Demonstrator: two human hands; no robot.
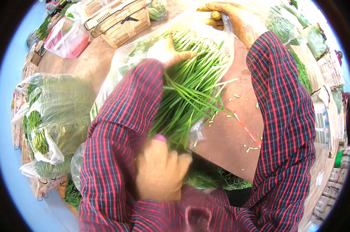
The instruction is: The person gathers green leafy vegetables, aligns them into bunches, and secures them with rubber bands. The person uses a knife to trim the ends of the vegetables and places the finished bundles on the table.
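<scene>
A large heap of green garlic chives (pixel 189 75) lies in a clear plastic bag (pixel 112 75) before me. My left hand (pixel 169 52) rests on the upper part of the heap with thumb and forefinger spread; glare washes out its other fingers. At the bag's upper right edge, my right hand (pixel 231 20) has a fold of the plastic between its thumb and stained, curled fingers. Both arms wear red-striped sleeves. Close to my body, below the chives, is a third hand (pixel 161 171) with a pink thumbnail; whose it is cannot be told.
Cut stem bits and a red printed strip (pixel 246 129) lie on the brown board (pixel 230 150). On the left stands a plastic bag of greens (pixel 64 101). Beige baskets (pixel 125 26) and a pink-and-clear bag (pixel 66 40) are farther back. Bagged greens (pixel 285 26) lie at upper right.
</scene>
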